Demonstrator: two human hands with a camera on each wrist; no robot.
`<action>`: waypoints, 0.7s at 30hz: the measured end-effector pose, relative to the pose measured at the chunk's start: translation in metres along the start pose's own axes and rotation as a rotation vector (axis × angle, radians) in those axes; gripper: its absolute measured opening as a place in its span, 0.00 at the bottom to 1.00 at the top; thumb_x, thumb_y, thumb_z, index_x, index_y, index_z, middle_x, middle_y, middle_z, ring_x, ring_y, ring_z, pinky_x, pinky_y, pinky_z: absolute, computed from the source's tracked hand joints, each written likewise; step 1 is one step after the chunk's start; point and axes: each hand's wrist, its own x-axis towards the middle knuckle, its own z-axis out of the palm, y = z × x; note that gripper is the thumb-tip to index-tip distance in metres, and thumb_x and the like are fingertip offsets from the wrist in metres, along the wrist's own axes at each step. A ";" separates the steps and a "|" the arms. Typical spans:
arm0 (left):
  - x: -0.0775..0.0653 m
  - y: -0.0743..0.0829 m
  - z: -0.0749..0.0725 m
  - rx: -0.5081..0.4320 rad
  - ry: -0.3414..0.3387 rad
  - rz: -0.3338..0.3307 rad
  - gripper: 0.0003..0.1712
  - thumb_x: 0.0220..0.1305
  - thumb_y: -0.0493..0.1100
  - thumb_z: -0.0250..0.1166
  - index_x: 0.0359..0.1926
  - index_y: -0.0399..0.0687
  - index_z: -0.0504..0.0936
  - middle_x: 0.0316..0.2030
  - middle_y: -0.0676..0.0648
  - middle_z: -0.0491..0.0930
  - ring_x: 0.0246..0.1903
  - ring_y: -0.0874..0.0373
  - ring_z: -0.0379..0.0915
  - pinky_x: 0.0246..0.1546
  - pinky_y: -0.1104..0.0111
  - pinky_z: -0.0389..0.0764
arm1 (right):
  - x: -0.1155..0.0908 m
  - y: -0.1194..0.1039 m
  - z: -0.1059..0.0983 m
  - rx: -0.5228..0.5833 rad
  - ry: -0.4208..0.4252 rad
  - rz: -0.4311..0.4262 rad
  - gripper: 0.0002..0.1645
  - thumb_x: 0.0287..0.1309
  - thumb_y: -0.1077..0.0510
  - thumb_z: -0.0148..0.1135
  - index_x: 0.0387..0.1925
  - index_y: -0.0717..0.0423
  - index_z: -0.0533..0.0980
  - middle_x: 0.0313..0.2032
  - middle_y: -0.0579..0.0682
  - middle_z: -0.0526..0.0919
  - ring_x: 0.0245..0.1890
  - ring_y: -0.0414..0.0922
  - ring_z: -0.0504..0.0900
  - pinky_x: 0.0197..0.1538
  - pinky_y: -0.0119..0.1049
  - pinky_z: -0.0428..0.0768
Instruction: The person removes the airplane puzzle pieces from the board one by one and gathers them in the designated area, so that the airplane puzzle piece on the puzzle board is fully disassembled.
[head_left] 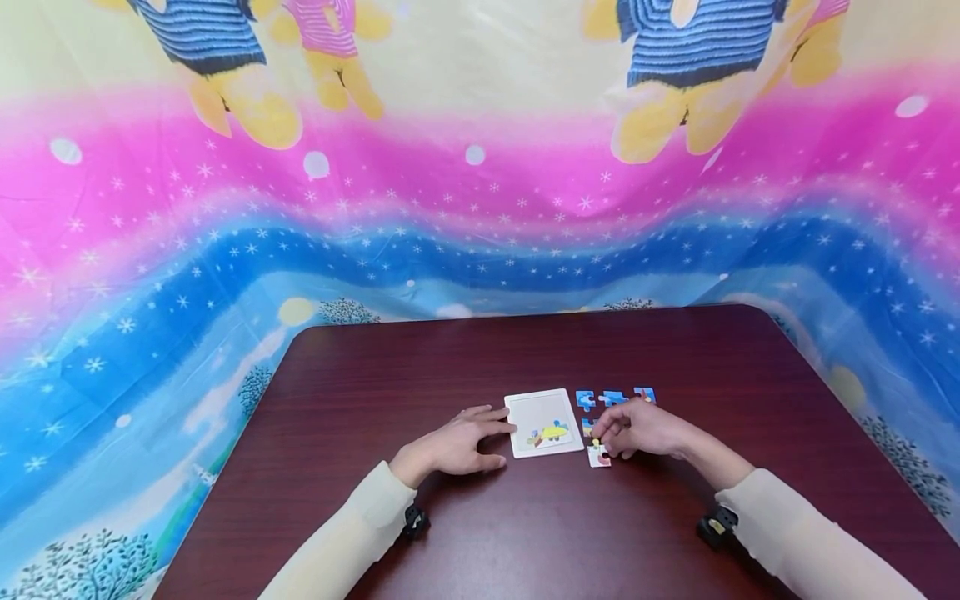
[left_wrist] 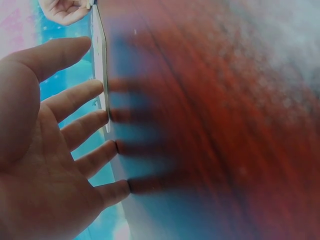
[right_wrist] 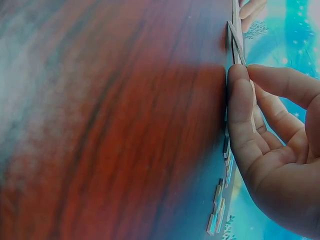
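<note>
A white square puzzle tray [head_left: 521,450] lies on the table, with a small section of picture showing a yellow shape [head_left: 555,432] at its lower right. My left hand [head_left: 465,442] has its fingers spread, and its fingertips touch the tray's left edge and the tabletop. On the tray's other side, my right hand [head_left: 648,427] pinches a white jigsaw piece [head_left: 597,457] with red and yellow marks between thumb and finger. The right wrist view shows this piece [right_wrist: 235,42] edge-on and tilted, its far end close to the tray.
Several loose blue jigsaw pieces [head_left: 612,398] lie right of the tray, some partly behind the right hand. The dark red-brown table [head_left: 390,375] has rounded far corners. A printed cloth [head_left: 480,200] hangs behind it.
</note>
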 end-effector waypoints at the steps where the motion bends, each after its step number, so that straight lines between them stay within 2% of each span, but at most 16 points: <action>1: 0.000 0.000 0.000 -0.002 0.000 -0.001 0.31 0.68 0.54 0.63 0.70 0.57 0.72 0.76 0.48 0.60 0.77 0.44 0.48 0.76 0.49 0.55 | 0.000 0.000 0.000 0.001 0.002 0.003 0.11 0.59 0.65 0.64 0.44 0.61 0.82 0.36 0.54 0.85 0.33 0.47 0.81 0.35 0.42 0.84; 15: -0.001 0.001 0.000 -0.019 0.010 0.005 0.32 0.66 0.53 0.64 0.69 0.53 0.72 0.76 0.46 0.60 0.77 0.43 0.49 0.76 0.48 0.54 | 0.003 -0.005 0.000 0.007 0.007 -0.008 0.11 0.59 0.64 0.65 0.44 0.60 0.83 0.34 0.54 0.86 0.31 0.46 0.82 0.35 0.39 0.85; 21: -0.001 0.001 0.001 -0.007 0.003 0.006 0.33 0.66 0.54 0.65 0.70 0.56 0.71 0.76 0.46 0.59 0.78 0.44 0.48 0.75 0.46 0.54 | 0.008 -0.016 0.004 0.024 0.013 -0.029 0.12 0.59 0.63 0.65 0.45 0.61 0.82 0.35 0.54 0.86 0.32 0.46 0.82 0.36 0.40 0.85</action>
